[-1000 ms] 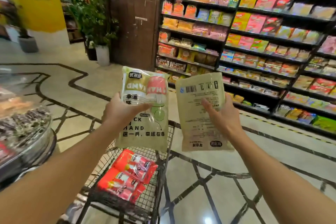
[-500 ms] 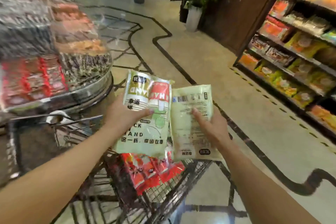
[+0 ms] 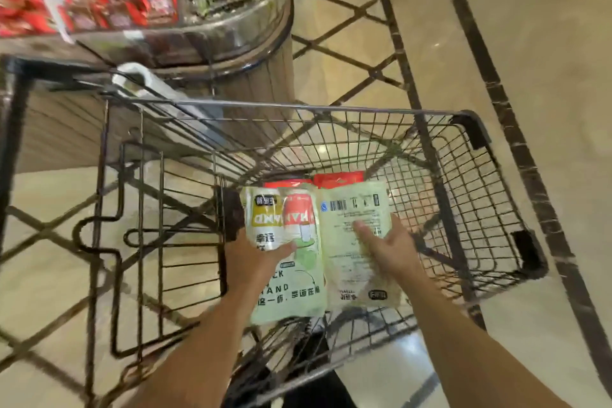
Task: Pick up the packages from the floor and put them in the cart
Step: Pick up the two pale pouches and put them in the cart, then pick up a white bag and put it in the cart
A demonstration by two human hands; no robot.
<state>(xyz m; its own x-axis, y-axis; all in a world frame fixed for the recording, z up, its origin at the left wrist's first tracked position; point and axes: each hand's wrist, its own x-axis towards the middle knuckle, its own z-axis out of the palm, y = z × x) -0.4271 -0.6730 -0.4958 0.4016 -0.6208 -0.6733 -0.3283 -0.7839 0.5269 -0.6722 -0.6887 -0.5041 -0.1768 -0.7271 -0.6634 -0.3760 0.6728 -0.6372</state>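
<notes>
I look straight down into a black wire cart (image 3: 470, 132). My left hand (image 3: 251, 258) grips a pale green package (image 3: 291, 275) with its printed front up. My right hand (image 3: 390, 248) grips a second pale green package (image 3: 361, 209) with its barcode side up. Both packages are side by side, low inside the cart basket. Red packages (image 3: 334, 178) lie under them in the basket, mostly hidden, with only their top edges showing.
A round metal display stand (image 3: 231, 40) with red-wrapped goods stands just beyond the cart's far left corner. The cart's folding seat frame (image 3: 149, 235) is to the left of my hands. Beige tiled floor (image 3: 546, 43) with dark inlay lines spreads to the right.
My view has tipped from forward to straight down. Both hands have lowered the two green packages from above the cart into the basket, over the red packages.
</notes>
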